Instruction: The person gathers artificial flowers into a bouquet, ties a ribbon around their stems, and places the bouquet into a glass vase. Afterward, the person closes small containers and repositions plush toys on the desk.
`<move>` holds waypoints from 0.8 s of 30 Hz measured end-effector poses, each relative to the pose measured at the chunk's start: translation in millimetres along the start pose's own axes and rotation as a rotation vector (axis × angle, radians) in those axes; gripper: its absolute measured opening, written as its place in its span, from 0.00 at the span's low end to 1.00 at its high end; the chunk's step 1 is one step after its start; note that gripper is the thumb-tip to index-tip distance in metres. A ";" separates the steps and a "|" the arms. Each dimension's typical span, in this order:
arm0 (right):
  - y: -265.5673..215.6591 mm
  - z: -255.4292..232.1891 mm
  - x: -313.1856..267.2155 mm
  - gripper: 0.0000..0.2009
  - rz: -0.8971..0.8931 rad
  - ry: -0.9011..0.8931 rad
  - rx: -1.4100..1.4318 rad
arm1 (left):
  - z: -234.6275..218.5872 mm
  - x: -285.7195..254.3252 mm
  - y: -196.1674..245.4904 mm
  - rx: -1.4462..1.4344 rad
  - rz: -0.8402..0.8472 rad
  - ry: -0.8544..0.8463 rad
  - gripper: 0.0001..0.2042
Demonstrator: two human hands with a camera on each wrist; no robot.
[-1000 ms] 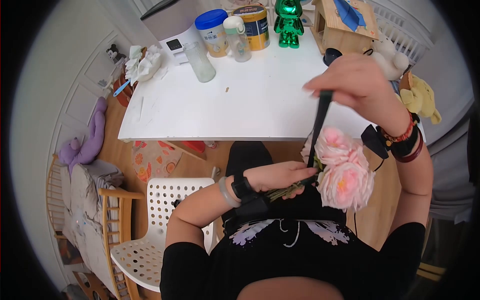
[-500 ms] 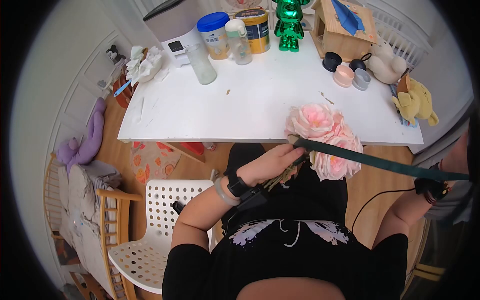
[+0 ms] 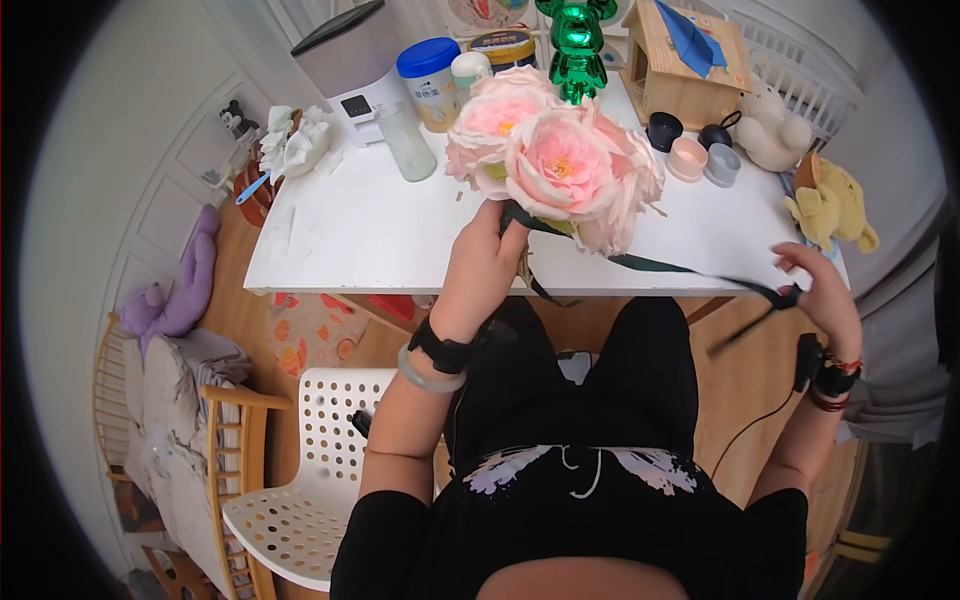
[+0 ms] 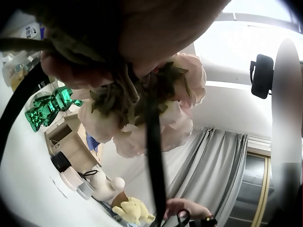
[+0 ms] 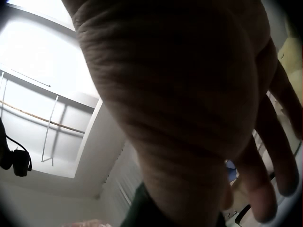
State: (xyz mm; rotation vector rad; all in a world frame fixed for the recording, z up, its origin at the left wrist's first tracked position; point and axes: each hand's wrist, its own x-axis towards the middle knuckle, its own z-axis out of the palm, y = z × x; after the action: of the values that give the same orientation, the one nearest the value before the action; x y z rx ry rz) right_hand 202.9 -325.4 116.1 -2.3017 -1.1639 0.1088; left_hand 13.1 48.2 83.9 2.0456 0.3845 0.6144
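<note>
Pink flowers [image 3: 565,165] with large ruffled heads are held up over the near part of the white table [image 3: 340,235] in the head view. My left hand [image 3: 478,265] grips their bunched stems just beneath the heads. A dark green ribbon [image 3: 655,265] runs from the stems by my left thumb across to the right. At its far part my right hand [image 3: 825,300] pinches it, with a loose tail hanging below. In the left wrist view, the flower heads [image 4: 165,125] are seen from underneath, with the ribbon [image 4: 154,146] crossing in front of them.
A glass vase [image 3: 407,145] stands beside a blue-lidded can [image 3: 430,85]. Behind the flowers are a shiny green figure [image 3: 580,45] and a wooden house [image 3: 690,75]. Small cups [image 3: 687,158] and a yellow plush toy [image 3: 832,205] sit at right. A white chair [image 3: 325,440] is at left.
My left hand has raised the flowers and moved them forward over the table. My right hand drew the ribbon out far to the right, then came partway back, leaving it slacker.
</note>
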 end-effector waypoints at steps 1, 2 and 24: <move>-18.7 11.2 7.6 0.29 -0.162 0.028 -0.050 | 1.2 -0.7 -1.5 0.014 0.022 0.019 0.13; -37.3 15.8 12.1 0.30 -0.215 -0.109 0.042 | 3.3 -1.5 -1.4 0.015 0.020 0.015 0.13; -145.3 209.9 66.8 0.08 0.111 0.157 1.245 | 28.8 -19.0 0.5 0.214 0.151 -0.029 0.13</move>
State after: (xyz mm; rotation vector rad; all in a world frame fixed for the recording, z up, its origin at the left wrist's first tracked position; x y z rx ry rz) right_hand 74.9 -113.7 24.2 -1.2166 -0.5715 0.5163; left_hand 13.7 18.5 66.6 2.3018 0.2904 0.6570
